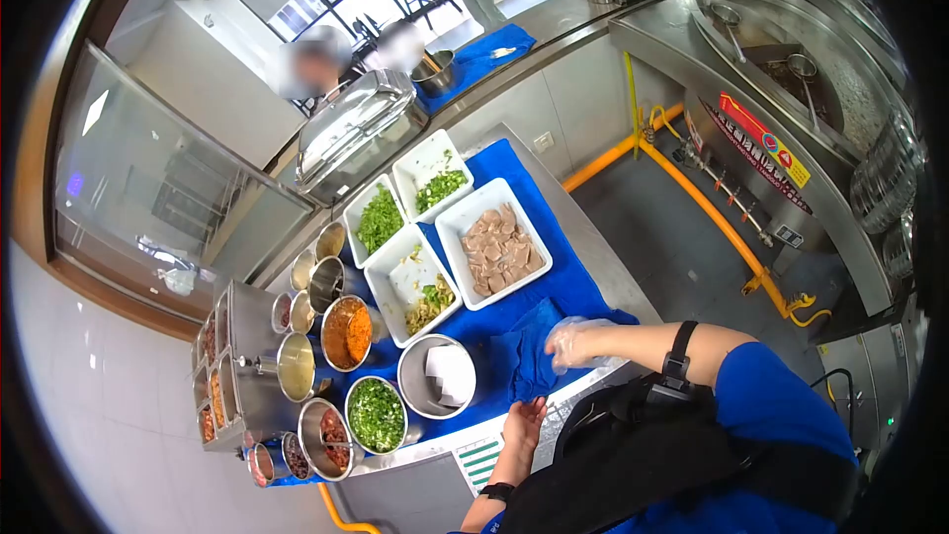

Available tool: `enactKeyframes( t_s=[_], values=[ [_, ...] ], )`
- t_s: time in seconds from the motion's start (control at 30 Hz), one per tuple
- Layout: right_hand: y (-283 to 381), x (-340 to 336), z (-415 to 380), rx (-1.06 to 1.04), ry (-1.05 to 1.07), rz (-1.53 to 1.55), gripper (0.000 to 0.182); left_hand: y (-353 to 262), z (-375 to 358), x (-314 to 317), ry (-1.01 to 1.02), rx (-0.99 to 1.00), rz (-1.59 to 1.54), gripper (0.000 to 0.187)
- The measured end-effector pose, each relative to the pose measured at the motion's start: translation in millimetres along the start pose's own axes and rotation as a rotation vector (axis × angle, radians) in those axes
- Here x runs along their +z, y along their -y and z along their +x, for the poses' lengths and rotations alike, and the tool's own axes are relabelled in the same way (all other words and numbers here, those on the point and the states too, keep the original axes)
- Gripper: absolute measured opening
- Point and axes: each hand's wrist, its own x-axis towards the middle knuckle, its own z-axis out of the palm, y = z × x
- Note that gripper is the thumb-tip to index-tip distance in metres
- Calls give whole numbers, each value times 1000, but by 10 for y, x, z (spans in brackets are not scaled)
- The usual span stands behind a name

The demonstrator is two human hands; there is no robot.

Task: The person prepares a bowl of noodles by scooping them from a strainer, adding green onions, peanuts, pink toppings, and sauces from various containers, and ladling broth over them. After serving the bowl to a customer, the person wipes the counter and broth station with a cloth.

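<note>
My right hand, in a clear plastic glove, is closed on a bunched blue cloth at the front right of the table. Below it, my left hand is bare and open, its fingertips right at the cloth's lower edge. Left of the cloth stands a steel pot with white paper-like pieces inside. A white tub of sliced meat sits just behind the cloth.
White tubs of chopped greens and pickled vegetables stand farther back. Steel pots hold chopped scallions and orange sauce. A chafing dish stands on the back counter. Large cooking vats are at the right, above yellow pipes.
</note>
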Motion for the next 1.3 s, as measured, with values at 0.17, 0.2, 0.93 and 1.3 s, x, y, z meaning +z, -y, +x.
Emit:
enactKeyframes(
  t_s=[0.17, 0.2, 0.93, 1.3],
  values=[
    [-340, -7, -153, 215, -31, 90, 35, -30, 54, 42, 18, -3, 96, 32],
    [-357, -9, -233, 233, -48, 127, 34, -28, 49, 100, -20, 10, 128, 37],
    [224, -725, -659, -359, -33, -255, 70, -751, -1204, 1354, 567, 489, 703, 26],
    [52, -906, -580, -219, -193, 247, 45, -1095, -1286, 1468, 502, 787, 562, 22]
  ],
)
